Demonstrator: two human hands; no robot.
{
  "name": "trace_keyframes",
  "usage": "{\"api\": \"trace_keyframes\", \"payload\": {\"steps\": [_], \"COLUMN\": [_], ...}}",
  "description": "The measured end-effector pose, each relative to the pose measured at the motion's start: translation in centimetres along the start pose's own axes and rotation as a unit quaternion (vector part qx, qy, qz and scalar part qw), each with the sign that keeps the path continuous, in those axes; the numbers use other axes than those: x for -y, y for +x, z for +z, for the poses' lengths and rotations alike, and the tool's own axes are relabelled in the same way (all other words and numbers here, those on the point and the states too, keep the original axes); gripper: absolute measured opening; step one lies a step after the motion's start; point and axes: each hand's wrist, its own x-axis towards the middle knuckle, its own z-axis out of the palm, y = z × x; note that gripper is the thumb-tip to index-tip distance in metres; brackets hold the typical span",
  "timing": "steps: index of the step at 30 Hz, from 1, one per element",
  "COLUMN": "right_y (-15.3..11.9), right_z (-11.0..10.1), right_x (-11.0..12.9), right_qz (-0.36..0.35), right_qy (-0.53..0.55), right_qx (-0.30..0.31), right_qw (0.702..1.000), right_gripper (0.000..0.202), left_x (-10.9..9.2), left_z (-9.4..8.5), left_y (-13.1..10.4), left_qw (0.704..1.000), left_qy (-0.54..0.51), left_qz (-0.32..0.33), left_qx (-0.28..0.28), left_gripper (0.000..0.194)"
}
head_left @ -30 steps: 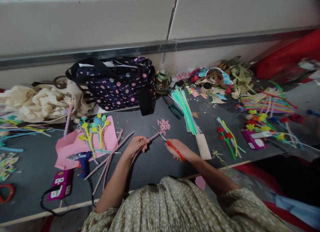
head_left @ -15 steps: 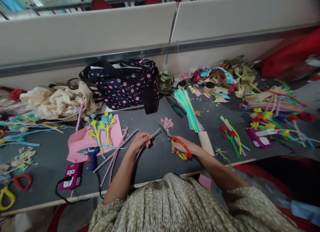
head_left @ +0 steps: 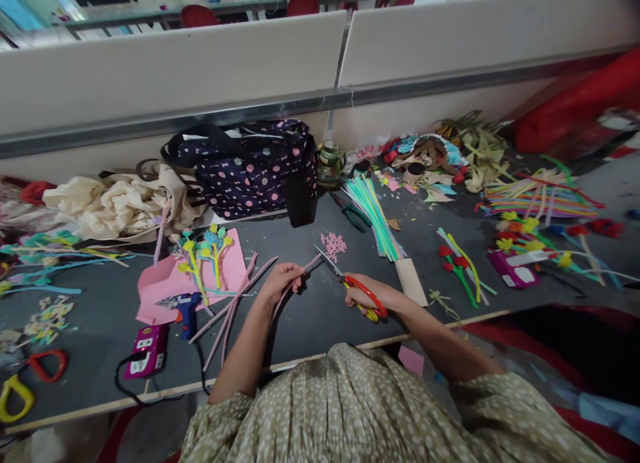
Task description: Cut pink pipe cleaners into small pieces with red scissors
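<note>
My left hand (head_left: 285, 280) pinches a pink pipe cleaner (head_left: 313, 262), whose free end points toward the blades on its right. In my right hand (head_left: 361, 294) is a pair of scissors (head_left: 367, 296) with red and yellow handles, its tips close to the pipe cleaner's end. Whether the blades touch it, I cannot tell. Just beyond the tips lies a small heap of cut pink pieces (head_left: 334, 246). More pink pipe cleaners (head_left: 235, 306) are spread left of my left hand.
A hot glue gun (head_left: 187, 314) and pink paper (head_left: 150, 286) with pipe-cleaner flowers lie at left. Behind stands a dotted bag (head_left: 240, 176). Green pipe cleaners (head_left: 373, 216) and pliers (head_left: 355, 216) lie right of centre. Another pair of scissors (head_left: 47, 365) sits at the left edge.
The scissors and my right hand have shifted slightly right and down. My left hand keeps its pinch on the pink pipe cleaner. The view has turned a little.
</note>
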Motion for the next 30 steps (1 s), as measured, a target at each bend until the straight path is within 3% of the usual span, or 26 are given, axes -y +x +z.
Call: {"api": "trace_keyframes", "payload": {"steps": [16,22,30], "right_y": [0.0,0.0,0.7], "right_z": [0.6,0.8,0.7], "right_x": [0.5,0.7,-0.2], "right_qz": [0.021,0.044,-0.002], "right_qy": [0.011,0.022,0.029], "right_qx": [-0.007,-0.038,-0.011], "right_qw": [1.0,0.998,1.0], "right_gripper": [0.027,0.027,0.025], "left_x": [-0.2,-0.1,-0.1], "left_z": [0.8,1.2,1.0], "left_y": [0.4,0.9,0.9], "left_qw": [0.999,0.999,0.999], "left_qy": [0.035,0.024,0.022], "left_qz": [0.005,-0.01,-0.013], "left_qx": [0.014,0.022,0.022], "left_gripper": [0.039,0.039,0.041]}}
